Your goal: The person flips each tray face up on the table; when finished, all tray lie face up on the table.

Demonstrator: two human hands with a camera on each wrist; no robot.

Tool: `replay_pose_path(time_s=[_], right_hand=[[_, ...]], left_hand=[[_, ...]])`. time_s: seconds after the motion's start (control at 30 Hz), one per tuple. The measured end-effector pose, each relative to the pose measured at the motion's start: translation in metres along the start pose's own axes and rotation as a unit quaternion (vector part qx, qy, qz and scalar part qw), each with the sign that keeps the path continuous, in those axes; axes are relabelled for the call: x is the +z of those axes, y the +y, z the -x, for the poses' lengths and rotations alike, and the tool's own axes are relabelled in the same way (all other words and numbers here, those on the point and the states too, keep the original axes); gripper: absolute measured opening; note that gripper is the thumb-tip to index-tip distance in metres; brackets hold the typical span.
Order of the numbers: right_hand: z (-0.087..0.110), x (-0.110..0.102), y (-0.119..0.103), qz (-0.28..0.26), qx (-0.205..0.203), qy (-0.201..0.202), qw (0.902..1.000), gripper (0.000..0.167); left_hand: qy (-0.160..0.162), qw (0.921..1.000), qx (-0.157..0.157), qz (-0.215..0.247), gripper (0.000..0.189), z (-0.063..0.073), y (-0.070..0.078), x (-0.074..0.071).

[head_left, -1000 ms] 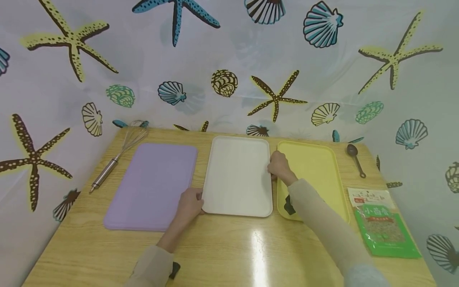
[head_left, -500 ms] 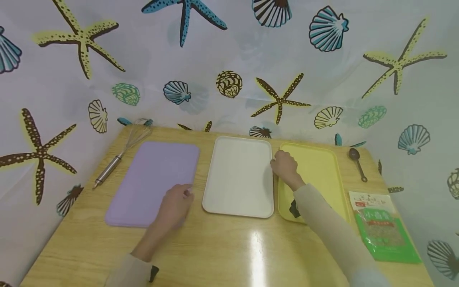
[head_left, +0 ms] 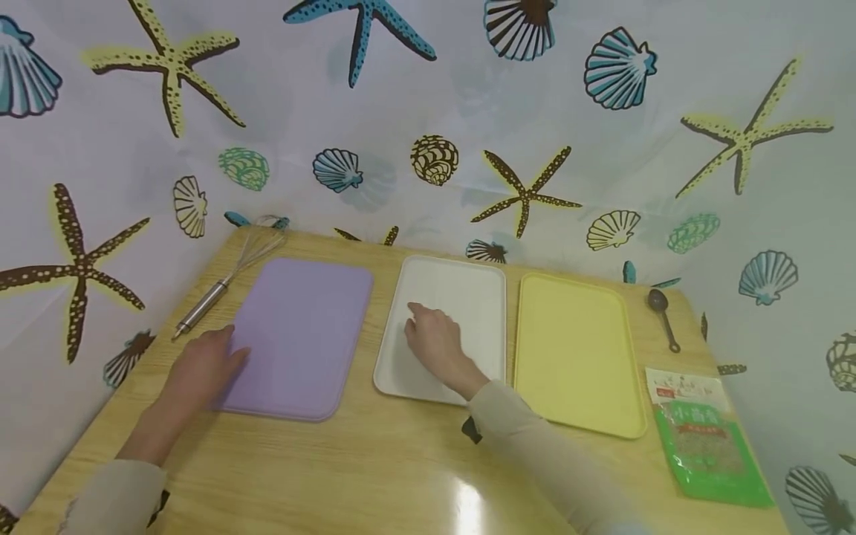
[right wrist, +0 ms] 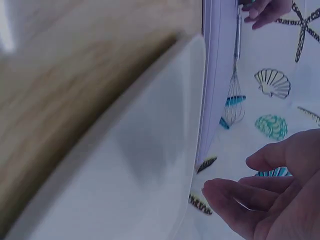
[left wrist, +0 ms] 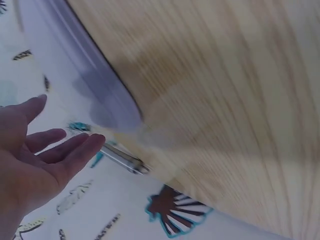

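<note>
My left hand (head_left: 202, 365) is at the left edge of a purple tray (head_left: 297, 334), overlapping its lower left corner in the head view. In the left wrist view the left hand's fingers (left wrist: 75, 150) are loosely extended with nothing between them. Over the white tray (head_left: 468, 297) in the middle hangs my right hand (head_left: 438, 345), pointing toward the left. Its fingers (right wrist: 240, 200) are relaxed and hold nothing in the right wrist view. A yellow tray (head_left: 575, 349) lies to the right of the white one.
A metal whisk (head_left: 212, 299) lies beyond the left hand, along the purple tray's left side. At the right are a dark spoon (head_left: 662, 312) and a green and white packet (head_left: 709, 438). A patterned cloth (head_left: 388, 111) stands behind the wooden table (head_left: 321, 475).
My left hand has left the white tray's lower left corner and moved left to the purple tray's far side. My right hand has come off the white tray's right edge and moved left over it.
</note>
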State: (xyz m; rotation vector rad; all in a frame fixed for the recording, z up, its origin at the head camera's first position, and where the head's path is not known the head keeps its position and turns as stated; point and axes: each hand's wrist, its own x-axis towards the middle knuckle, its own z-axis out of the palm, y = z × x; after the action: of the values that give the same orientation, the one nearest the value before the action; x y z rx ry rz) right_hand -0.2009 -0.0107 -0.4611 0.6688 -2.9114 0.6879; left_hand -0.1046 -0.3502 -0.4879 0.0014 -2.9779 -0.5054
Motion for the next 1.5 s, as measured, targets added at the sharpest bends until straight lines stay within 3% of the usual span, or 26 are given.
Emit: replay_pose_path(time_s=[0.13,0.33,0.43,0.57,0.83,0.93,1.0,1.07,1.2,1.3,1.37,1.43,1.5], right_hand=[[-0.003,0.027,-0.033,0.029,-0.023,-0.038,0.9986,0.036],[-0.008,0.056,-0.063,0.128,-0.014,-0.072,0.9891,0.035],[-0.009,0.063,-0.069,0.170,-0.009,-0.071,0.9828,0.041],[-0.010,0.074,-0.072,0.200,0.014,-0.080,0.9763,0.036],[-0.012,0.088,-0.080,0.194,0.042,-0.080,0.9769,0.029],[-0.011,0.087,-0.081,0.137,0.053,-0.074,0.9864,0.025],[-0.010,0.085,-0.080,0.051,0.066,-0.060,0.9947,0.021],[-0.010,0.083,-0.078,-0.056,0.074,-0.043,0.9947,0.015],[-0.009,0.080,-0.071,-0.222,0.069,-0.003,0.9725,0.012],[-0.009,0.074,-0.068,-0.263,0.068,0.019,0.9623,0.005],[-0.010,0.069,-0.067,-0.289,0.077,0.021,0.9539,0.019],[-0.011,0.064,-0.066,-0.347,0.105,0.006,0.9318,0.039],[-0.013,0.059,-0.062,-0.385,0.128,-0.013,0.9140,0.045]], left_hand=[[-0.029,0.9995,0.010,-0.011,0.062,-0.009,-0.012,-0.002],[-0.075,0.9970,0.002,-0.016,0.069,-0.021,-0.013,0.001],[-0.086,0.9961,0.007,-0.018,0.068,-0.028,-0.012,0.007],[-0.095,0.9951,0.012,-0.023,0.064,-0.038,-0.013,0.016],[-0.107,0.9942,-0.013,0.002,0.066,-0.043,-0.023,0.020],[-0.109,0.9938,-0.022,0.009,0.066,-0.040,-0.025,0.017],[-0.108,0.9938,-0.022,0.011,0.067,-0.039,-0.028,0.016],[-0.108,0.9937,-0.021,0.018,0.069,-0.038,-0.031,0.017],[-0.110,0.9926,-0.020,0.047,0.075,-0.037,-0.043,0.019],[-0.115,0.9909,-0.018,0.069,0.076,-0.036,-0.049,0.017],[-0.118,0.9898,-0.017,0.077,0.076,-0.035,-0.050,0.014],[-0.121,0.9891,-0.014,0.082,0.076,-0.034,-0.049,0.012],[-0.129,0.9873,-0.011,0.093,0.077,-0.034,-0.046,0.012]])
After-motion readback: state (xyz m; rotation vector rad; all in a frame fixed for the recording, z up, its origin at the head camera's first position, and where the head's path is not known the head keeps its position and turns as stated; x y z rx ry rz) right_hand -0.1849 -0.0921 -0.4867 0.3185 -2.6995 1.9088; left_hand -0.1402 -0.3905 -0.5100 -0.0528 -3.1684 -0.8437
